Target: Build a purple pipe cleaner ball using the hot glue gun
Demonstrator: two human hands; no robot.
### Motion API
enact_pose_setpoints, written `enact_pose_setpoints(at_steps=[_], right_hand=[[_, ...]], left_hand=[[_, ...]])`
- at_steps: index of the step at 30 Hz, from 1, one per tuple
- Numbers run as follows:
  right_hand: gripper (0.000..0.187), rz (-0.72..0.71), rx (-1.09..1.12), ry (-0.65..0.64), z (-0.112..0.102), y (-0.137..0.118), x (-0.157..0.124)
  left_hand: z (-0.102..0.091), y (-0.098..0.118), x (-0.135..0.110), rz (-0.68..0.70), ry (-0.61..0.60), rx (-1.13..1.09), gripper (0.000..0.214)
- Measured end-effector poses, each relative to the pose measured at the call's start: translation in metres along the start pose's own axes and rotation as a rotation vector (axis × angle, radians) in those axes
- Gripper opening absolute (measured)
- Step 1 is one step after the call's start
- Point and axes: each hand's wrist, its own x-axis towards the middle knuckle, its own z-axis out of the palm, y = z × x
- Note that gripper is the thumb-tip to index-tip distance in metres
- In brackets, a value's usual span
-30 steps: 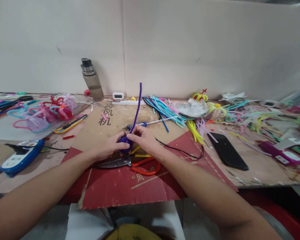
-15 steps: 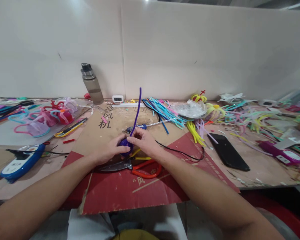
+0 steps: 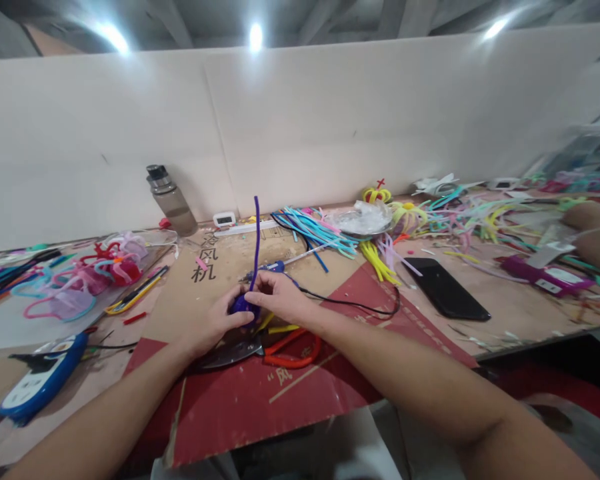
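Left hand, right hand bare; forearms bare up to frame edge.

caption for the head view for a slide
Left hand and right hand grip a purple pipe cleaner near orange-handled scissors.

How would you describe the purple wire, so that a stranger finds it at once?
On the red and brown cardboard mid-table, the left hand and right hand meet. They hold a purple wire: the only one standing upright, its lower end wound into a ball.

stem: purple, fuzzy, thin; stands upright, slightly bowed.
ball: purple, seemingly coiled, at stem's foot; half hidden between left hand and right hand.
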Motion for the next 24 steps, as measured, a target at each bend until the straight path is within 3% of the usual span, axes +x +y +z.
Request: enact_pose_setpoints(at_steps=[8,16,24], right_hand=[[0.027,-0.024,-0.091,0.029,0.001,-0.005,0.003],[0.025,-0.061,-0.218,0.064,0.003,-0.002,0.005],[0.023,-0.077,-0.228,0.065,0.004,-0.005,0.005]], left_hand=[[-0.002,0.0,0.0,0.018,0.051,0.097,0.047],[-0.004,0.016,0.0,0.085,0.085,0.314,0.04],[-0.007,0.011,-0.001,0.165,0.104,0.369,0.045]])
